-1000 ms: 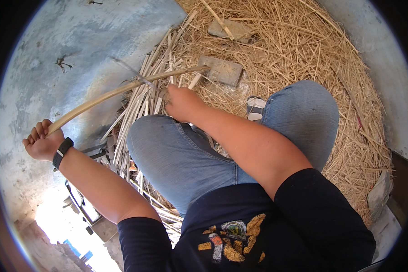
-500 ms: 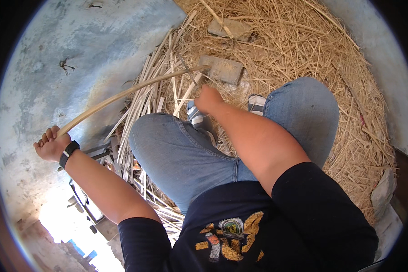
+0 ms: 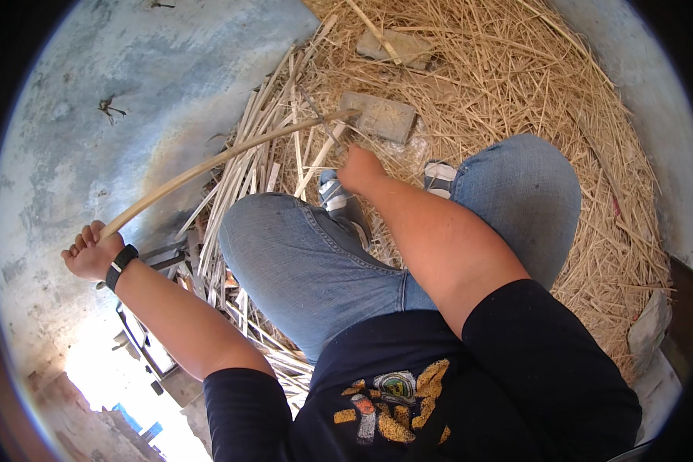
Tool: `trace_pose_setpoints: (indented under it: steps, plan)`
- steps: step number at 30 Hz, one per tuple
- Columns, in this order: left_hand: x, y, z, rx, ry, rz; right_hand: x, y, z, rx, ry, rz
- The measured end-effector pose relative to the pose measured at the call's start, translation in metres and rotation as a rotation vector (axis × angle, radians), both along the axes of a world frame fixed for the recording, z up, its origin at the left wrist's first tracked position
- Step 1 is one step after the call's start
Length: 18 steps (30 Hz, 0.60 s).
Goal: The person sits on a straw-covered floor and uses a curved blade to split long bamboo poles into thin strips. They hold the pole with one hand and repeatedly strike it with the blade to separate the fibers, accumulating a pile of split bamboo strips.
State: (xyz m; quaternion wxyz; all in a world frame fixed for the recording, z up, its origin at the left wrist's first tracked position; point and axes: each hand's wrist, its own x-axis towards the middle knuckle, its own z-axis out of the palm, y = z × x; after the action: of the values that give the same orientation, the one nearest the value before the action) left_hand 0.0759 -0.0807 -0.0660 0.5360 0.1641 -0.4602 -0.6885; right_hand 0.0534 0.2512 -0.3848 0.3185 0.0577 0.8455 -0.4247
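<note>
Clasping pole (image 3: 208, 164) end: left grip (image 3: 94, 250); right grip (image 3: 359, 169) fisted on thin tool (image 3: 313, 105) crossing pole.

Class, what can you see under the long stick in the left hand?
Under the stick lie pale strips and, at its far end, a brick. Whatever is directly beneath is covered; whether the stick touches the brick cannot be told.
</note>
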Motion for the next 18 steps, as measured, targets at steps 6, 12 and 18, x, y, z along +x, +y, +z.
trace_pose_setpoints:
  steps: [6, 12, 18]
  plan:
    - [0.015, -0.008, -0.007, 0.040, 0.000, 0.027, 0.001, -0.002, 0.000, 0.020, 0.039, 0.030]
    - [0.036, 0.008, 0.005, 0.006, 0.043, 0.017, -0.004, -0.004, 0.025, -0.009, 0.044, -0.015]
    - [0.123, -0.026, 0.059, -0.047, 0.326, -0.095, -0.009, -0.009, 0.105, -0.140, 0.308, -0.108]
